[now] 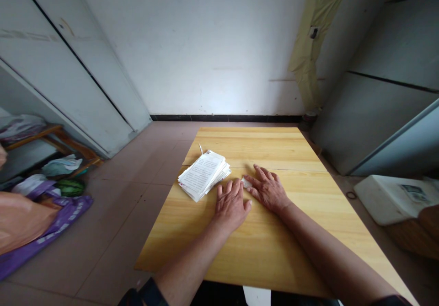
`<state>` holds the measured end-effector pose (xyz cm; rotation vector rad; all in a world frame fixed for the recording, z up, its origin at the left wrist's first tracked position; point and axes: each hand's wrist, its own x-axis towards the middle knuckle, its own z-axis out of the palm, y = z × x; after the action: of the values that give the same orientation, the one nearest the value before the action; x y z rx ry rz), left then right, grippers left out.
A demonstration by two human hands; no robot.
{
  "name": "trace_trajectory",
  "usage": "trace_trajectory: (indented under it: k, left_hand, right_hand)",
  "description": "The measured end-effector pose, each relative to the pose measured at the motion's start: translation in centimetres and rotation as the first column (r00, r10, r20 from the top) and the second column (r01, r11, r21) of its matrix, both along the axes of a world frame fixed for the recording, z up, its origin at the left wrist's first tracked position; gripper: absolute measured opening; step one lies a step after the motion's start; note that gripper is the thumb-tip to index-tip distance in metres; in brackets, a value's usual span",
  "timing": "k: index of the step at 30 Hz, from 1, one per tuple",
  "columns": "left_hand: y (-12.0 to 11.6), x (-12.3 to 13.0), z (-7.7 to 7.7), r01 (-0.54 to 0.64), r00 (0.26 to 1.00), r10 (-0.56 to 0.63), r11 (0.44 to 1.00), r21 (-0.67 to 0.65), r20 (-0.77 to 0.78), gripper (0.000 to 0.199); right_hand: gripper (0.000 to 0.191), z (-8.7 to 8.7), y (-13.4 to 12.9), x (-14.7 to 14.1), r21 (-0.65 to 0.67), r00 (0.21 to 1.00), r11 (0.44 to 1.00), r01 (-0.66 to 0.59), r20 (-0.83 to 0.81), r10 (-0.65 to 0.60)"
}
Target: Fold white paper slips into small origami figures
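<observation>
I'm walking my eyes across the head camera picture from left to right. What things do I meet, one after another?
Watermelon, papers, left hand, white scrap, right hand, white box.

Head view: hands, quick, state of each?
Left hand: open, flat on the wooden table, holding nothing.
Right hand: open, flat, holding nothing; a small white piece lies beside it.
</observation>
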<state>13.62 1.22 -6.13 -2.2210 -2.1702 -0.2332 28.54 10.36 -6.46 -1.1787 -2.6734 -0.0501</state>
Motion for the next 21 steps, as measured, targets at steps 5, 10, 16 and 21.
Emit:
trace_trajectory:
  k: [5, 10, 16, 21]
  left_hand:
    - [0.03, 0.02, -0.04, 0.005, 1.0, -0.005, 1.0, 0.01, 0.003, 0.058]
    - [0.06, 0.04, 0.02, 0.005, 1.0, -0.005, 1.0, -0.001, 0.021, 0.058]
    - [0.07, 0.07, -0.19, -0.012, 1.0, 0.012, 1.0, 0.005, 0.007, 0.058]
    - [0.15, 0.08, 0.12, -0.01, 1.0, 0.01, 1.0, -0.002, -0.018, 0.059]
  right_hand:
    - [0.051, -0.36, 0.07, 0.09, 0.025, 1.0, 0.999, -0.03, -0.001, 0.03]
    - [0.049, -0.39, 0.22, -0.06, 0.025, 0.999, 0.998, -0.053, 0.013, 0.053]
    - [0.049, -0.15, 0.16, -0.32, 0.02, 1.0, 1.0, -0.008, 0.009, 0.008]
    - [0.054, -0.34, 0.14, -0.13, 0.03, 0.998, 0.998, -0.054, 0.013, 0.054]
